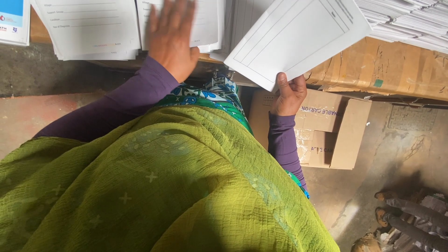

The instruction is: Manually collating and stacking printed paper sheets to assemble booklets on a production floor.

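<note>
My left hand (pixel 171 37) lies flat, fingers spread, on a stack of white printed sheets (pixel 91 28) at the table's near edge. My right hand (pixel 290 93) pinches the lower corner of a white sheet with a ruled frame (pixel 298 32), held tilted above the table edge. Both arms wear purple sleeves, and a green cloth covers my lap below them.
More stacks of white paper (pixel 406 18) sit at the right on a taped brown cardboard surface (pixel 387 65). A brown carton (pixel 326 130) with open flaps stands on the floor under the table. Dark bundled items (pixel 410 219) lie at the lower right.
</note>
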